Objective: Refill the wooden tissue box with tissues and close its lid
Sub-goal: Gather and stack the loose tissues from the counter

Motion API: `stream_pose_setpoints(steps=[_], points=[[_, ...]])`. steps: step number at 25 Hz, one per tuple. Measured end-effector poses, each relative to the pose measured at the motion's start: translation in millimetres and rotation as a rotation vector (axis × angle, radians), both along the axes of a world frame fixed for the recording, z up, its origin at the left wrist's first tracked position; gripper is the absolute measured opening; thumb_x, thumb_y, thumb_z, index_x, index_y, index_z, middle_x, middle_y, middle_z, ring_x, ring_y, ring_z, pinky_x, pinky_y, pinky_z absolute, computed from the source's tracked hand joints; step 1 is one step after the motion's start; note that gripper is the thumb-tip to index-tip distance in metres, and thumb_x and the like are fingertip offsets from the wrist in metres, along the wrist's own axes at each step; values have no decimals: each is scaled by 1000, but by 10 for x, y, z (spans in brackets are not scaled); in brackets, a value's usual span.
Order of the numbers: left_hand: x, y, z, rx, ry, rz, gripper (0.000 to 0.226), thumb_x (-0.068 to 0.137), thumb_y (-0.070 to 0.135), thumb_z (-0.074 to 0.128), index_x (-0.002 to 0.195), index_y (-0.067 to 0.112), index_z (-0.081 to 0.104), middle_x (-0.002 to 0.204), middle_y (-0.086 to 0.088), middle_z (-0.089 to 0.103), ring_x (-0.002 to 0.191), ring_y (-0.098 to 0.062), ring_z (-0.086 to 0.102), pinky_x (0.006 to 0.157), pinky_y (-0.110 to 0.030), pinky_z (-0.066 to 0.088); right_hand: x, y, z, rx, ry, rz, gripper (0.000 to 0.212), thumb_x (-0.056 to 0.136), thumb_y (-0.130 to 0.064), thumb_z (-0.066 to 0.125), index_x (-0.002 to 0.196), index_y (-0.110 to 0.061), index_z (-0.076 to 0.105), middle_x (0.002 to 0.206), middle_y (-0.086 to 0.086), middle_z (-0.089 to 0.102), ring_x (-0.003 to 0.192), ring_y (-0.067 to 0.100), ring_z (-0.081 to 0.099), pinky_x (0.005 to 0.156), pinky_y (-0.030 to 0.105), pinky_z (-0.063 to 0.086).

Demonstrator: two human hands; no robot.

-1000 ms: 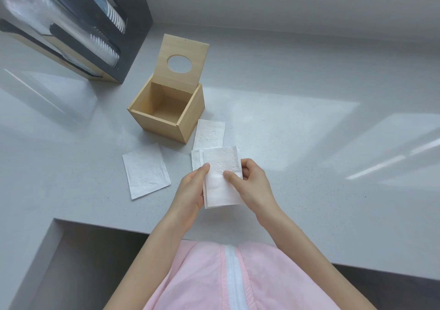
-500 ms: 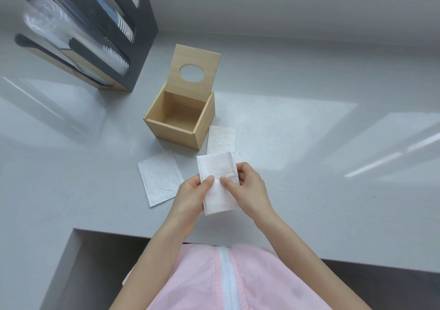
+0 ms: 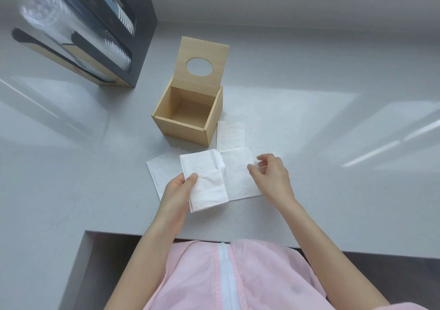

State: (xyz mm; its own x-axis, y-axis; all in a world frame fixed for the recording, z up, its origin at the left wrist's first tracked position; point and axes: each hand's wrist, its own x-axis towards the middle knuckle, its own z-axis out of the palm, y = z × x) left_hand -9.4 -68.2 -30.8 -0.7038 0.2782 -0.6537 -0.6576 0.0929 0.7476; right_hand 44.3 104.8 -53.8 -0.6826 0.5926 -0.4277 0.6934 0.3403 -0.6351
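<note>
A: so what do we count here?
B: we get four tissues (image 3: 207, 181) (image 3: 240, 174) (image 3: 231, 134) (image 3: 162, 171), one wooden box (image 3: 183, 128) with one lid (image 3: 202, 65), and two hands (image 3: 176, 193) (image 3: 273, 176).

Your way into the open light wooden tissue box (image 3: 188, 119) at 12 o'clock is free from above; its raised hinged lid with a round hole (image 3: 201, 65) walls the far side, and the black cup dispenser rack (image 3: 112, 23) stands at 10 o'clock.

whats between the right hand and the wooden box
In the head view, two flat tissues: one just left of the right hand, and another beside the wooden box.
</note>
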Motion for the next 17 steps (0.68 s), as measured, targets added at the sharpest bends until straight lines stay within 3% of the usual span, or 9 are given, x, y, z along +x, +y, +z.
stream_pose_setpoints(steps=[4,10,14,16,17], points=[[-51,-12,0,1,-1,17,22,96,15,42,92,16,63,92,1,68,84,-13,65,85,-30,49,-116,-53,-47,252,-188,184,49,86,-34,58,123,-5,42,127,12,42,119,29,41,92,36,40],[-131,-10,3,-8,-11,16,23,96,14,42,91,15,64,93,-1,68,85,-15,64,86,-30,48,-180,-35,-29,165,-214,182,23,87,-24,52,105,-12,58,120,8,47,117,26,42,92,32,36],[-132,-21,1,-13,-16,-14,24,96,14,41,90,16,64,90,1,69,82,-13,65,84,-29,49,-167,-103,7,193,-150,160,10,89,-16,49,98,-13,51,104,8,56,98,27,51,78,32,37],[-118,-55,-11,-9,-15,-20,24,96,14,41,90,16,65,89,2,70,78,-9,67,82,-28,50,-146,-124,30,125,-95,118,15,88,-12,48,103,-12,45,101,9,58,90,28,53,71,30,37],[-112,-71,-13,-4,-14,-18,24,96,15,42,90,16,65,89,2,70,76,-8,67,81,-28,51,-138,-115,54,51,-77,86,26,88,-12,49,113,-10,44,108,11,59,95,30,55,71,29,37]])
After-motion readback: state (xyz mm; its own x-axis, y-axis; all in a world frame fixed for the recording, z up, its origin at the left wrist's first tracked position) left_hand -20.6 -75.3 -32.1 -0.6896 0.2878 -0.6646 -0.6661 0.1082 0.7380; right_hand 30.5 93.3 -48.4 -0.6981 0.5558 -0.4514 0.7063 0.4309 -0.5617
